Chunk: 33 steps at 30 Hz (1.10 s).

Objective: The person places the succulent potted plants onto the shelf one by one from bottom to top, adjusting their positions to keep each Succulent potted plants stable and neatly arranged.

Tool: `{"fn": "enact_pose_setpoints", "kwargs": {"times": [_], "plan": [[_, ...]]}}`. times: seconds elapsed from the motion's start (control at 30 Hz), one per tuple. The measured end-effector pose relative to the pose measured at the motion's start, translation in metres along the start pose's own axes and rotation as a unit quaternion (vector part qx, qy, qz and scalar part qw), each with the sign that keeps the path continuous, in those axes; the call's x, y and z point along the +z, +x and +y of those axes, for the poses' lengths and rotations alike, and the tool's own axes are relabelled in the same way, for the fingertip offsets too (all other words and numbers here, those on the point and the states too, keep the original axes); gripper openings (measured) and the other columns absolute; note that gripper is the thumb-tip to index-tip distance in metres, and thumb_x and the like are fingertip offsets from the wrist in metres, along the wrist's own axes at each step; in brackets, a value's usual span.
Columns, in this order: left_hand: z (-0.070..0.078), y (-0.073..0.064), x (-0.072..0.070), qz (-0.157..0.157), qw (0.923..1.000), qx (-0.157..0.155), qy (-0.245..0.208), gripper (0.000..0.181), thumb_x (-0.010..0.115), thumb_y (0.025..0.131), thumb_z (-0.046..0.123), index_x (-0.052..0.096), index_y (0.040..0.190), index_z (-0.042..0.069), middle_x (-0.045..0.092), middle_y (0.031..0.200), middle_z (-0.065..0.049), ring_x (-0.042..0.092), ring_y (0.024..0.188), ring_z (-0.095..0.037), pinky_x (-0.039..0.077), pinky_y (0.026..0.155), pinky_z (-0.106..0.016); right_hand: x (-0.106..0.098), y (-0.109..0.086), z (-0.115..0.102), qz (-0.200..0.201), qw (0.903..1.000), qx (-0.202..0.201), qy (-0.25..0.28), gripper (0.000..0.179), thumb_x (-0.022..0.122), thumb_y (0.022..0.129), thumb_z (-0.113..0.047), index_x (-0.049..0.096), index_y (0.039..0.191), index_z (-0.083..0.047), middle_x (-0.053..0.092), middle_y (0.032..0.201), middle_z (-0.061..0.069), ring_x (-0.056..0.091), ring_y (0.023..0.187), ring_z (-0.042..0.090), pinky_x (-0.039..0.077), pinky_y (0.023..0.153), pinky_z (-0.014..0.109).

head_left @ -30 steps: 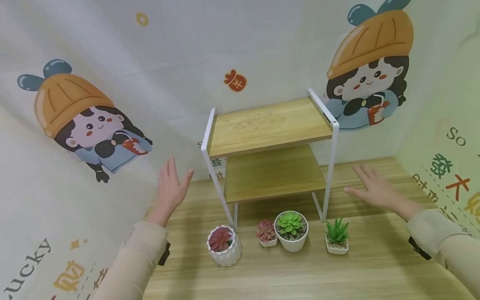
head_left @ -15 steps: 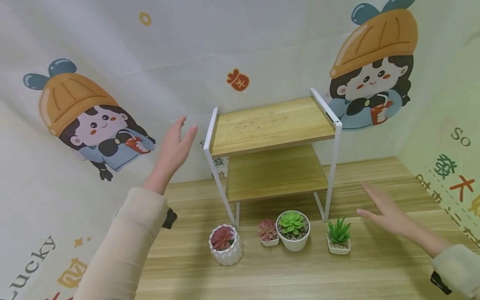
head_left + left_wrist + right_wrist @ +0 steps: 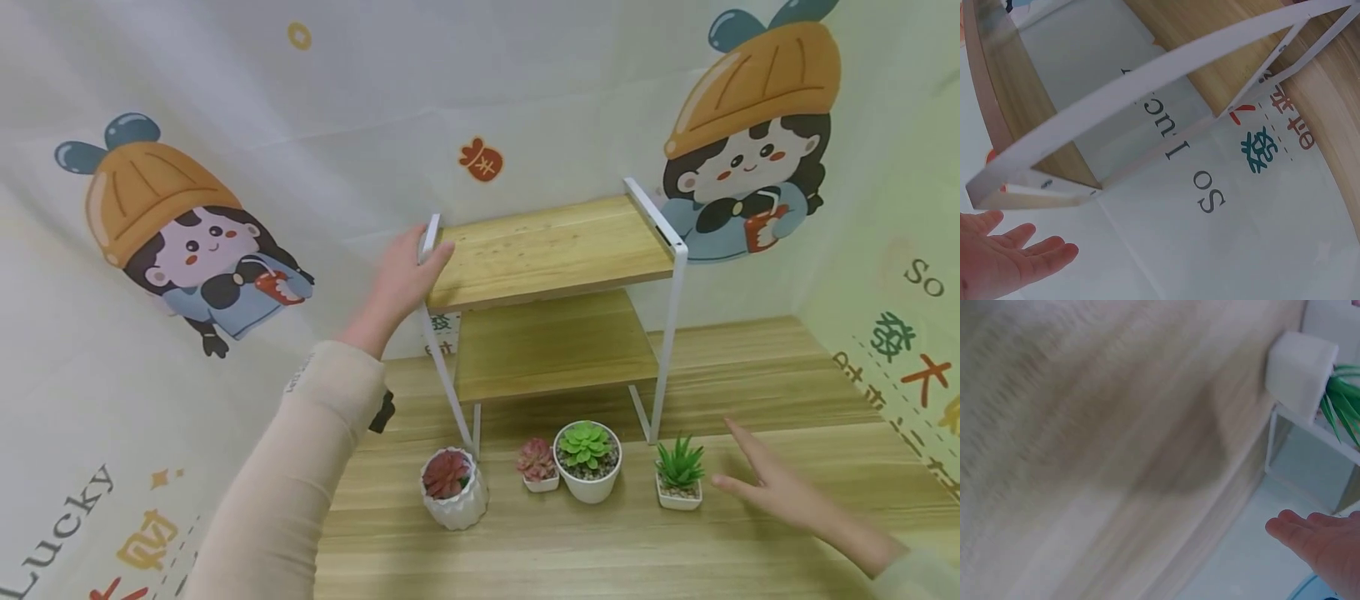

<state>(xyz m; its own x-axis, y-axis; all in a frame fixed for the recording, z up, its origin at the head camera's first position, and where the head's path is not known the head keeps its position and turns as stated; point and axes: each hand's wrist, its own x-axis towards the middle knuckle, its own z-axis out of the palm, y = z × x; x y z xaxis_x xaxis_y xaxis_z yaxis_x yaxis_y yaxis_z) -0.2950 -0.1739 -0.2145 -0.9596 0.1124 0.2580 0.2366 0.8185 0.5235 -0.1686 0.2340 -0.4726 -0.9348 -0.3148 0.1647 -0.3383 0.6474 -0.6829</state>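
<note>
Printed cloth (image 3: 375, 92) backs a wood-grained bench (image 3: 570, 558), and near the bench's back edge, about midway along, stands a shelf (image 3: 555, 250). Left hand (image 3: 405, 279) is at the shelf's upper left corner, thumb spread from the fingers; the wrist view shows those fingers extended, not wrapped around the frame, and whether they touch it I cannot tell. Right hand (image 3: 776, 492) hovers toward the bench's right edge, fingers straight, thumb apart, holding nothing, just beside the spiky plant (image 3: 679, 475).

Pulled from that one corner, the shelf would probably twist or skid, since nothing steadies its right side. Dragged toward the front edge, its feet could shove the row of pots: the fluted pot (image 3: 455, 492) sits close by the left foot, the spiky plant near the right. A careless sweep of the right thumb might tip that small plant.

The shelf looks light: two yellowish boards, the top one speckled, between slim white side frames that rise slightly above it, with dark marks on the right rail.
</note>
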Motion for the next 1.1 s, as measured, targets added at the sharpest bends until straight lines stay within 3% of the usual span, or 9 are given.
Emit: {"fn": "enact_pose_setpoints", "kwargs": {"times": [0.13,0.53,0.8,1.1], "plan": [[0.004,0.003,0.008,-0.008,0.9997,0.008,0.021,0.071,0.04,0.094,0.048,0.018,0.146,0.006,0.021,0.149,-0.018,0.019,0.137,-0.032,0.02,0.112,-0.045,0.013,-0.005,0.004,0.003,0.9998,-0.009,-0.014,0.084,0.064,0.084,-0.026,0.015,0.138,0.016,0.021,0.135,0.044,0.026,0.117,0.061,0.029,0.088,0.071],[0.005,0.004,0.019,-0.025,0.9969,-0.026,0.069,0.073,0.038,0.092,0.054,0.012,0.148,0.015,0.016,0.15,-0.017,0.018,0.136,-0.037,0.025,0.107,-0.053,0.029,-0.012,0.008,-0.006,1.0,-0.005,0.005,0.086,0.065,0.083,-0.027,0.014,0.138,0.015,0.021,0.135,0.043,0.026,0.117,0.062,0.027,0.086,0.074],[0.006,0.003,0.02,-0.028,0.9948,-0.051,0.084,0.074,0.036,0.092,0.054,0.015,0.146,0.007,0.017,0.15,-0.019,0.021,0.135,-0.038,0.027,0.106,-0.052,0.035,-0.014,0.01,0.005,0.9999,-0.013,0.003,0.086,0.067,0.081,-0.027,0.017,0.138,0.015,0.022,0.135,0.043,0.027,0.117,0.062,0.027,0.088,0.072],[0.007,0.002,0.021,-0.023,0.9951,-0.051,0.081,0.075,0.038,0.093,0.052,0.021,0.143,0.0,0.022,0.147,-0.02,0.029,0.131,-0.039,0.03,0.106,-0.048,0.043,-0.011,0.015,0.01,0.9999,-0.006,0.001,0.087,0.069,0.08,-0.028,0.019,0.137,0.015,0.025,0.134,0.042,0.028,0.116,0.061,0.028,0.089,0.071]]}}
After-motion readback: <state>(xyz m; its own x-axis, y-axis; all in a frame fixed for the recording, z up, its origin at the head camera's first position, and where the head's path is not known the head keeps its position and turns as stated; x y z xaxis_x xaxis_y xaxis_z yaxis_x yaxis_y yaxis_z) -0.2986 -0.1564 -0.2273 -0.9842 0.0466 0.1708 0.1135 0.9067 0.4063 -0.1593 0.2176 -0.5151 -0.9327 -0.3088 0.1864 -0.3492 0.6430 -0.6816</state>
